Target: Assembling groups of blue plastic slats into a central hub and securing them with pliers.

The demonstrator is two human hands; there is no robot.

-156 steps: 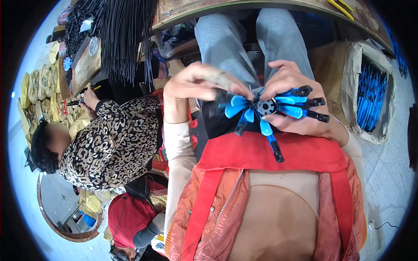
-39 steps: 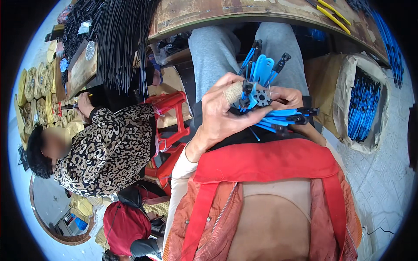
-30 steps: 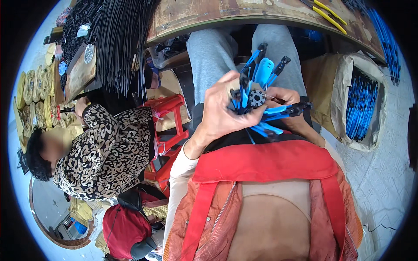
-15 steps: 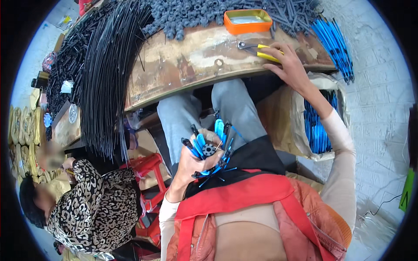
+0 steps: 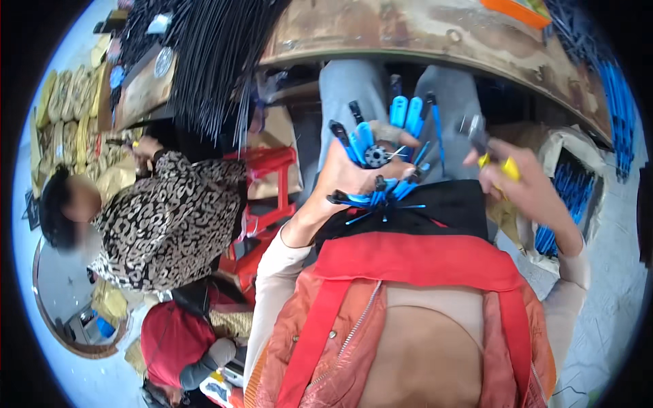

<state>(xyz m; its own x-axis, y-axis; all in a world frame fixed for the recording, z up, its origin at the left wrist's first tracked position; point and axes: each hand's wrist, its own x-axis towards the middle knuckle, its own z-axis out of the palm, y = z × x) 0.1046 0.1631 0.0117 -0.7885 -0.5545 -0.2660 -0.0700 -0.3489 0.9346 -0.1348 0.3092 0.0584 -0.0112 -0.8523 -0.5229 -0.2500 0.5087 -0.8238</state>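
My left hand (image 5: 343,170) is wrapped round what looks like an umbrella frame: blue ribs (image 5: 408,114) with black ends fan out around a round, notched black hub (image 5: 375,156). A thin pale wire sticks out beside the hub toward the right. Its lower ribs spread over the black cloth on my lap. To the right, my right hand (image 5: 527,187) grips yellow-handled pliers (image 5: 508,168). The metal jaws, a little blurred, point up and toward the frame without touching it.
Across my knees runs a worn wooden table (image 5: 381,30), with long black rods (image 5: 218,75) hanging off its left side. An orange tin (image 5: 517,12) stands on it. A cloth-lined box (image 5: 592,146) of blue ribs is at right. Left, a person in patterned clothing (image 5: 170,217) sits near a red stool (image 5: 272,183).
My right hand has lifted the pliers off the table and brought them down toward the frame. The view has shifted, bringing a second person in red into sight at lower left.
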